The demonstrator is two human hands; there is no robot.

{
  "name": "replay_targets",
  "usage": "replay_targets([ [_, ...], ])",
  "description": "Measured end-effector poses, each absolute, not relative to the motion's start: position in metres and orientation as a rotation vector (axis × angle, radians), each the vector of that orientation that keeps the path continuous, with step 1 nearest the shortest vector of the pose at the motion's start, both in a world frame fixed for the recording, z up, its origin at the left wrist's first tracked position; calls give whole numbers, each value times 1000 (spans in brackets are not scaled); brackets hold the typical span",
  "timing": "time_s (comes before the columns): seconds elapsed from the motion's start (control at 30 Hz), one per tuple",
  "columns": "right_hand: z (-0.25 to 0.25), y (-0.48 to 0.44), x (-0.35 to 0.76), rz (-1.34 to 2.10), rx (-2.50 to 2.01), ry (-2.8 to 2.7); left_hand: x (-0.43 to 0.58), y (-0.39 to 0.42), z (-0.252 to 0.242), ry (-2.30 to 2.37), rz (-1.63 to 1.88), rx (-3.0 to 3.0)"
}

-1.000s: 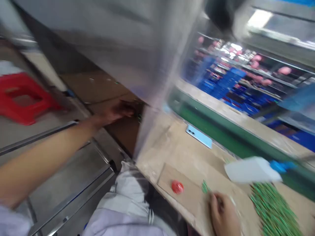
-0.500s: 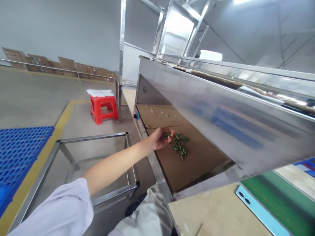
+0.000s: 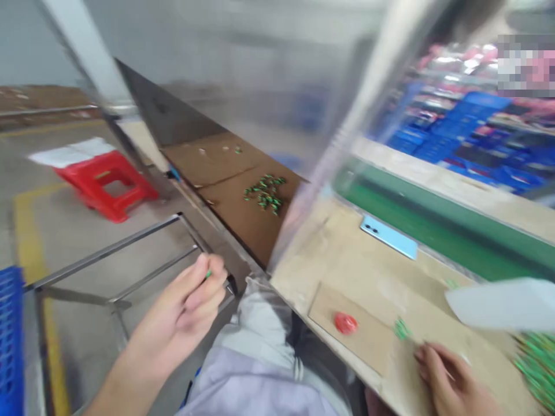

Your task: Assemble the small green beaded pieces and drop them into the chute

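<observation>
Fingertip pinch on a small green component (image 3: 208, 274) past the bench edge

The person's left hand (image 3: 182, 306) is closed narrowly, thumb and fingers holding that component, and it hangs beyond the front edge of a pale plywood bench (image 3: 329, 254). Below it is a bare steel tube frame (image 3: 130, 266), with open room over the grey floor. Farther left stand a red plastic stool (image 3: 104, 188) and a blue plastic pallet (image 3: 11, 341).

The right hand (image 3: 451, 381) rests low on the bench with its fingers loosely open, holding nothing visible. It sits just beside a tiny cluster of green components (image 3: 402, 328) on a tan cardboard sheet (image 3: 359, 329), and a round red object (image 3: 346, 322) lies farther along that sheet. Overhead, a white plastic bottle (image 3: 498, 303) blurs past the hand, and a dense heap of green components (image 3: 537, 364) is cut off by the right frame edge.

A light-blue smartphone (image 3: 388, 237) lies by a green strip (image 3: 433, 225). Blur leaves no writing legible.
</observation>
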State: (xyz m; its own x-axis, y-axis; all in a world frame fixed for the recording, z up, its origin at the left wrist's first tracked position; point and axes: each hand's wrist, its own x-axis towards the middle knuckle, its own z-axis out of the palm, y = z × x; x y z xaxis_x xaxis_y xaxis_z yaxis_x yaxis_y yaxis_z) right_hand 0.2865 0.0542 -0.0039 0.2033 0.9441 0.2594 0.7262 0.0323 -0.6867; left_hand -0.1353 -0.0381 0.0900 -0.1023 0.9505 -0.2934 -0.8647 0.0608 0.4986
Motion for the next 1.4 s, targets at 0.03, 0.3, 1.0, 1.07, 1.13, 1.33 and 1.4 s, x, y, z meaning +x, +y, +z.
replay_targets([
  [0.03, -3, 50, 291, 416, -1750, -1512, -125, -50, 81, 714, 1390, 143],
  [0.3, 12, 16, 262, 758, -1610, -1251, -15, -43, 11, 783, 682, 291],
  [1.0, 11, 6, 203, 1066, -1288, -1242, 4, 7, 17, 1013, 845, 788],
  [1.07, 10, 11, 209, 1035, -1300, -1248, 2, 6, 13, 969, 807, 720],
  [1.13, 9, 16, 215, 983, -1335, -1298, 0, 5, 8, 954, 776, 691],
  [1.33, 0, 31, 223, 865, -1450, -1451, -2, 7, 2, 1036, 787, 712],
  [1.4, -2, 35, 222, 867, -1470, -1494, -3, 8, 1, 1074, 776, 737],
])
